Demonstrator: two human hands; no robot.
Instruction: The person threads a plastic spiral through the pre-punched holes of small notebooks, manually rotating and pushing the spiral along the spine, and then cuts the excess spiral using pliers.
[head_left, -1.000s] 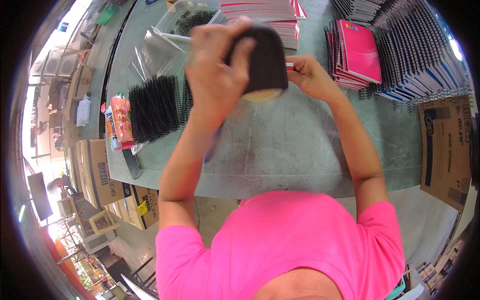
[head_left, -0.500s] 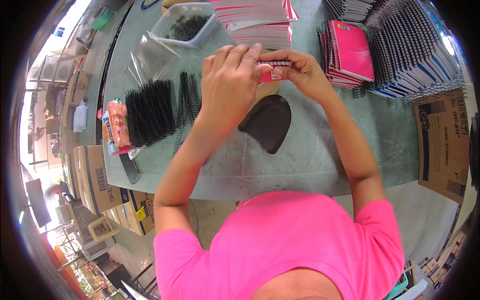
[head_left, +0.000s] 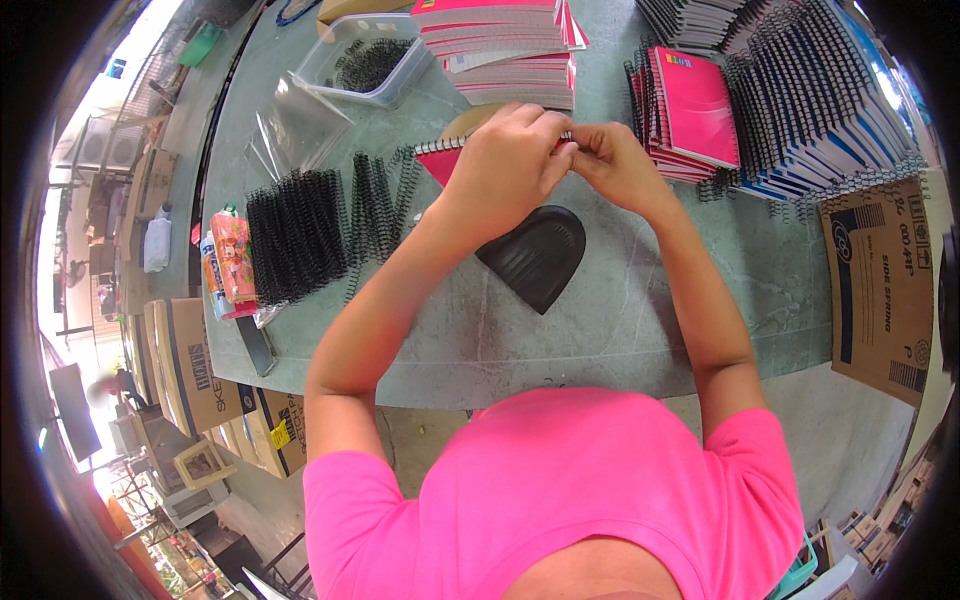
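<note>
Left fingers (head_left: 541, 121) and right fingers (head_left: 597, 143) grip a pink notebook (head_left: 438, 162); grey-green table (head_left: 635, 300) beneath; cartons (head_left: 866, 320) either side.

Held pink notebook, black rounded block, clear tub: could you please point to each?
Pink notebook (head_left: 438, 162), head view: exposed cover.
Black rounded block (head_left: 539, 260), head view: middle of top.
Clear tub (head_left: 410, 80), head view: right side wall.

The left hand (head_left: 505, 172) grips a pink spiral notebook (head_left: 438, 162) at its bound edge, while the right hand (head_left: 622, 172) pinches the right end of its coil (head_left: 436, 146). Just below, 1 black block (head_left: 538, 258) with a rounded end lies on the green-grey table (head_left: 640, 310). Loose black spirals (head_left: 298, 240) and a clear plastic tub (head_left: 406, 84) sit left; a pink-covered paper stack (head_left: 512, 82) stands beyond; coil-bound notebooks (head_left: 812, 115) pile up right.
</note>
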